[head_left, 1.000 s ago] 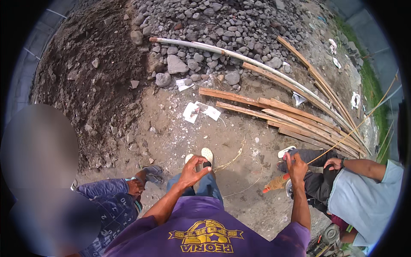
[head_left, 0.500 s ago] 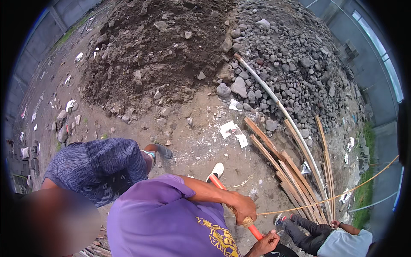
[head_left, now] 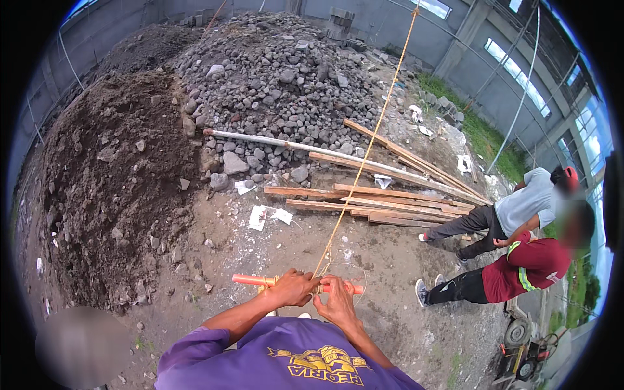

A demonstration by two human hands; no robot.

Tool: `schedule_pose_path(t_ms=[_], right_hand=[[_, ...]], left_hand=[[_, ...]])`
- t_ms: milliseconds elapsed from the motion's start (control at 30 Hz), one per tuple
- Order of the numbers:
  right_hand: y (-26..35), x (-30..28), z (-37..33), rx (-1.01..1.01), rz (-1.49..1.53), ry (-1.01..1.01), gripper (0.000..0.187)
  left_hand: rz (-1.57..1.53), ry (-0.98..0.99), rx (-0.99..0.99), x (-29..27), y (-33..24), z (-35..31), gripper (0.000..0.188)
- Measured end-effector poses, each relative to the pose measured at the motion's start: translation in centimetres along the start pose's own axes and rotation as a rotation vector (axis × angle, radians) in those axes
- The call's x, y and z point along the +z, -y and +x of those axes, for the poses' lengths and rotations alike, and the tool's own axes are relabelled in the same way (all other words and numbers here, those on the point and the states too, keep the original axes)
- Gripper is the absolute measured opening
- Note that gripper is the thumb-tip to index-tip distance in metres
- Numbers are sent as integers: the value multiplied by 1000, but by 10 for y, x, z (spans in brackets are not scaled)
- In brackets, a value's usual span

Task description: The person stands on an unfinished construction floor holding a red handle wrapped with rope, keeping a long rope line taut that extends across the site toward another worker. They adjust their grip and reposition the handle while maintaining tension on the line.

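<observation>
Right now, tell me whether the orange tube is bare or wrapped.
Partly wrapped: yellow rope coils circle the orange tube beside the left hand; both tube ends show bare; fingers hide its middle.

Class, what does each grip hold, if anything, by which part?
The left grip holds a straight orange rod near its middle; whether the right grip holds the rod or the thin yellow rope cannot be told.

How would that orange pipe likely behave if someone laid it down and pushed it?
The orange pipe is probably stiff: both ends line up past the left hand and right hand. It looks round, so it may roll, though the yellow cord wrapped around it would likely hinder that.
</observation>
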State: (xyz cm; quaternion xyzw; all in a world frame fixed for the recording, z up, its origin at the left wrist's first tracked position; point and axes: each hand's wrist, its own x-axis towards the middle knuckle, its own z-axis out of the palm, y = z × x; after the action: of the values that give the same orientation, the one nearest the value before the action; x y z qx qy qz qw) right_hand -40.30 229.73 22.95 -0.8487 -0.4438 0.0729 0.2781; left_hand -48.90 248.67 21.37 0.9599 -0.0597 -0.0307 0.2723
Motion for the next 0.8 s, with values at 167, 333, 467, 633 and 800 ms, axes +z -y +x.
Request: schedule_pose_path(t_ms=[167, 333, 467, 633, 800], right_hand=[[-29, 7, -52, 154, 119, 102, 85], [-29, -13, -98, 148, 121, -27, 66], [-33, -20, -120, 109, 218, -98, 61], [-22, 11, -142, 4, 147, -166, 75], [9, 42, -171, -94, 144, -331, 87]], left_hand=[[-125, 74, 141, -1, -35, -23, 67], [370, 18, -33, -21, -82, -34, 84], [235, 171, -216, -17, -95, -37, 59], [309, 101, -125, 16, -108, -48, 41], [350, 137, -119, 20, -108, -79, 41]])
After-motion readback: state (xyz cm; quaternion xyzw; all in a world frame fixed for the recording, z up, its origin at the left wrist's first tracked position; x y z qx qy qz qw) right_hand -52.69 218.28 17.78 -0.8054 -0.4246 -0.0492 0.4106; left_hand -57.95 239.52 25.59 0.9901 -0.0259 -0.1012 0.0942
